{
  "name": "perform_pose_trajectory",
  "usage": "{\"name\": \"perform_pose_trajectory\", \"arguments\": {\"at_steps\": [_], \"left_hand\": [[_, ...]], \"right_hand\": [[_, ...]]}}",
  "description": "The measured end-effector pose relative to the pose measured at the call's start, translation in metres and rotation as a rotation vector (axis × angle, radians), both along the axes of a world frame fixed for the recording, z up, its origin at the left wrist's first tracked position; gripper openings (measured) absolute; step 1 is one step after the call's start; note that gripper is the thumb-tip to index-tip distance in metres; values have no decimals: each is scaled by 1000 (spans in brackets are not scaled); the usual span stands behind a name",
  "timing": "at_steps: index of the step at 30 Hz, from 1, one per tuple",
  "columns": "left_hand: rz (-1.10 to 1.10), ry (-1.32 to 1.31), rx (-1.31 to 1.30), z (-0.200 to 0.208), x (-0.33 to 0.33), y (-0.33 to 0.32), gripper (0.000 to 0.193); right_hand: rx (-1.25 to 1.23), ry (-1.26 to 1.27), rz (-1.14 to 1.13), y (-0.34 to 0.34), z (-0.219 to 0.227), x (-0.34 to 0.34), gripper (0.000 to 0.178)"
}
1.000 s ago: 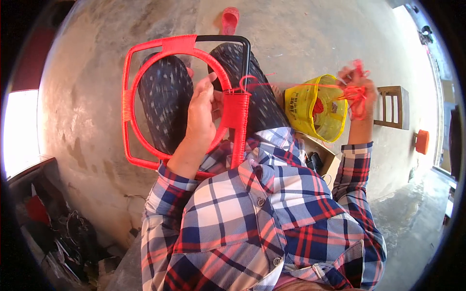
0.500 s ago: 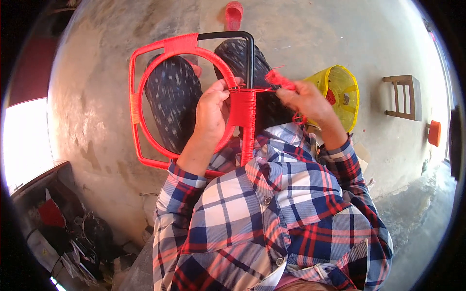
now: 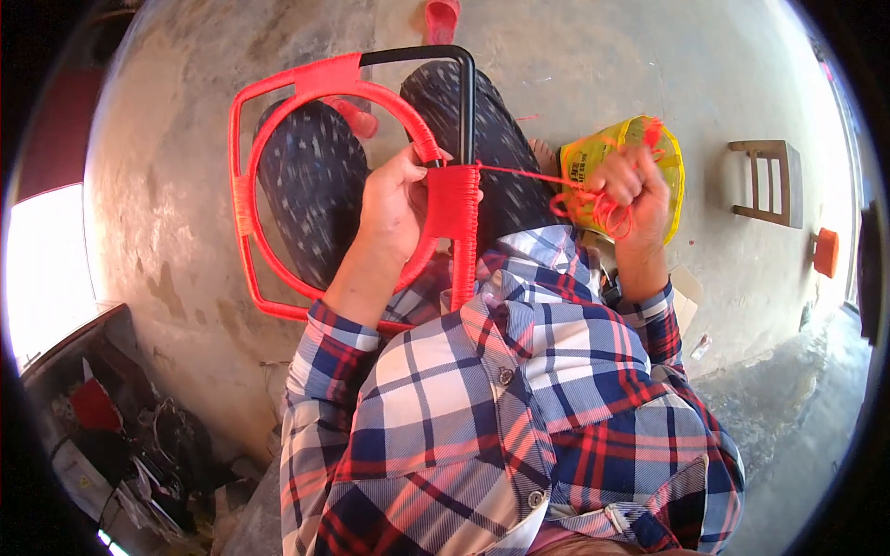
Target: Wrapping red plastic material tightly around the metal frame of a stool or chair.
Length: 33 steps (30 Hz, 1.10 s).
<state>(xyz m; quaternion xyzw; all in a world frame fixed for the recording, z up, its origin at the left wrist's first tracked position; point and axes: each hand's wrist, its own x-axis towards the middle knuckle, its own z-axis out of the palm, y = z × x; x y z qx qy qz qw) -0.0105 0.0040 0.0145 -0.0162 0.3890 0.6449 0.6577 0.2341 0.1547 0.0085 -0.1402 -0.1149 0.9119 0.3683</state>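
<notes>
A rounded rectangular frame (image 3: 466, 102) with a ring inside it lies across my lap. Red cord is wound round most of it, while bare black tube shows at the far right corner. My left hand (image 3: 394, 199) is closed on the ring beside the wide wrapped band on the right side; some of its fingers are hidden behind the frame. To the right, my right hand (image 3: 635, 190) is closed round a bundle of red cord (image 3: 612, 215), with loops hanging below it. From that hand a strand runs taut to the top of the wrapped band.
Behind my right hand stands a yellow bucket (image 3: 675, 190). Farther right are a small wooden stool (image 3: 788, 183) and an orange-red object (image 3: 826, 252). A pink-red clog (image 3: 441, 20) lies on the concrete floor ahead. Assorted clutter (image 3: 139, 454) fills the lower left.
My right hand has moved right, away from the frame, drawing the cord out straight. My left hand and the frame have shifted slightly left.
</notes>
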Motion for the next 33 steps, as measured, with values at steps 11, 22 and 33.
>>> {"name": "perform_pose_trajectory", "arguments": {"at_steps": [11, 22, 33], "left_hand": [[31, 86, 74, -8, 0, -11, 17], [67, 229, 34, -17, 6, -17, 6], [91, 179, -9, -18, 6, -21, 4]], "right_hand": [[898, -1342, 292, 16, -14, -23, 24], [1088, -1135, 569, -30, 30, -104, 28], [979, -1130, 597, -39, 30, -99, 27]]}}
